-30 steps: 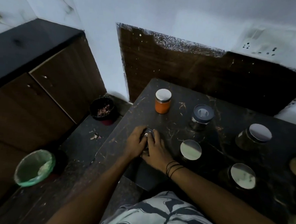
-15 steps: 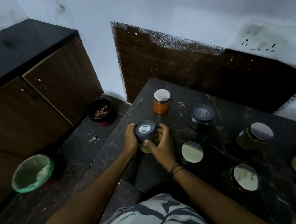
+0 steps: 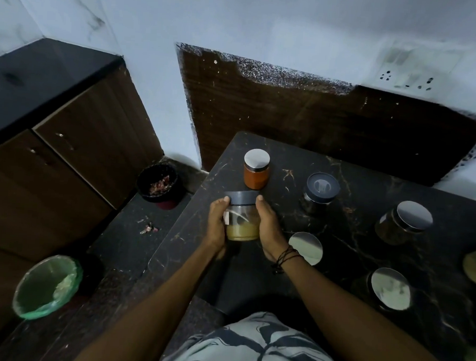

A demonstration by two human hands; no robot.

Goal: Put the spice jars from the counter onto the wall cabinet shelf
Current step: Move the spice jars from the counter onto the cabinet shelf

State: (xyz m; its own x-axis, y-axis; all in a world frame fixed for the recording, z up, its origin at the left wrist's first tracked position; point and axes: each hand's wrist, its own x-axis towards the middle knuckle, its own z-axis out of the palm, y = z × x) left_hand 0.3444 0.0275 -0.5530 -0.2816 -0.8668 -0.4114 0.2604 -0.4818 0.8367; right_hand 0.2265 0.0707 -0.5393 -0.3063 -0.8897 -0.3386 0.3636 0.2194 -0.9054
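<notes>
Left hand [image 3: 216,226] and right hand [image 3: 267,227] clasp yellow-filled jar [image 3: 241,220] between palms, above counter [image 3: 352,241]; orange jar [image 3: 256,169] just beyond fingertips.

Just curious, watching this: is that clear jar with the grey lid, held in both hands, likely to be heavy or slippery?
Probably light: the jar looks less than half full of yellowish paste. Its clear wall looks smooth, perhaps slippery, which may be why the left hand and right hand both grip it.

Grey-lidded yellow jar [image 3: 241,219]; orange jar [image 3: 256,170]; black veined counter [image 3: 354,192].
</notes>
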